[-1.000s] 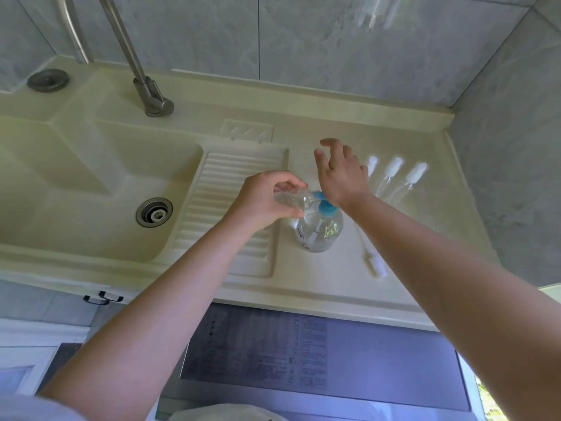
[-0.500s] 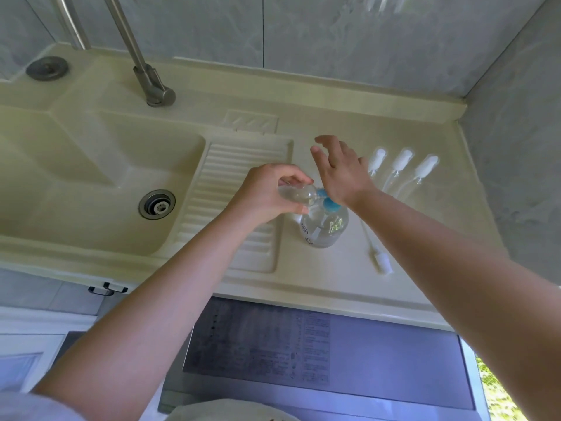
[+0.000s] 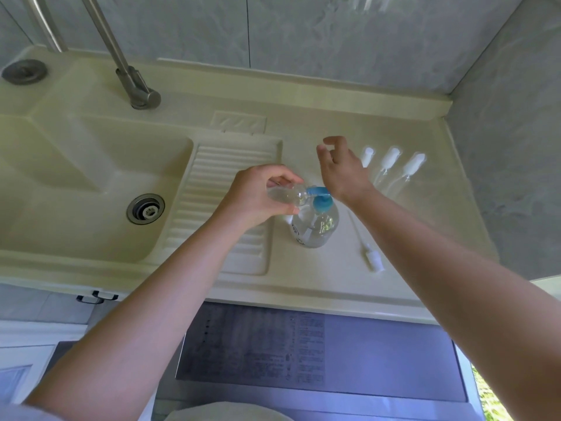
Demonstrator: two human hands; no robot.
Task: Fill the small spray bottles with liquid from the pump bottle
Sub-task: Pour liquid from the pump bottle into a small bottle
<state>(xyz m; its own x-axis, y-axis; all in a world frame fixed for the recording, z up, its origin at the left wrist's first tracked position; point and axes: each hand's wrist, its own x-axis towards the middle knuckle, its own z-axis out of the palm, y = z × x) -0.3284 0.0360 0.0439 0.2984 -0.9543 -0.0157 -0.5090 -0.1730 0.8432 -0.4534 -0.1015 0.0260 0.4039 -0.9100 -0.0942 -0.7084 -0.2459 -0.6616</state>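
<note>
A cream-coloured moulded sink unit (image 3: 394, 293) spans the view. Its basin (image 3: 76, 189) lies on the left with a metal drain (image 3: 145, 209) in its floor. A ribbed draining board (image 3: 224, 189) sits just right of the basin. A metal tap (image 3: 133, 83) rises from the far ledge, and a round dark plug (image 3: 24, 72) lies at the far left corner. Grey marbled wall tiles (image 3: 303, 34) stand behind and to the right. Near, below the unit, is a dark grey panel (image 3: 318, 354) with blurred printing.
</note>
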